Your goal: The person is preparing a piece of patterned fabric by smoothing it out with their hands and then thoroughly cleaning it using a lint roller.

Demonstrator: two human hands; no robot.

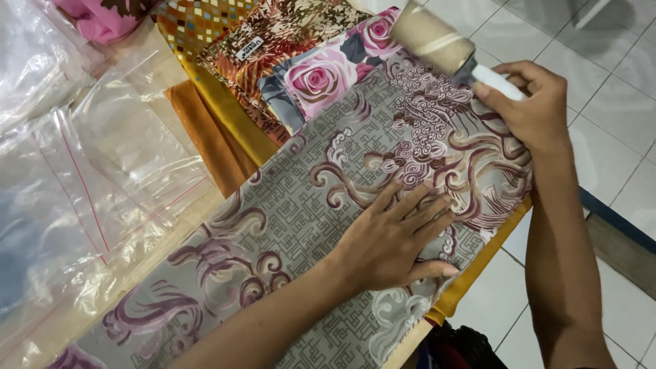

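Observation:
A grey cloth (287, 219) with maroon swirl patterns lies spread across the table. My left hand (396, 236) rests flat on it, fingers apart, pressing it down. My right hand (529, 109) grips the white handle of a lint roller (437, 37), whose tan roll touches the far end of the grey cloth.
Folded fabrics lie beyond: a rose-print cloth (328, 68), a brown-and-gold patterned one (273, 34), an orange cloth (212, 137). Clear plastic zip bags (82, 171) cover the table's left side. White floor tiles (615, 157) are on the right, a dark bag (458, 348) below the table edge.

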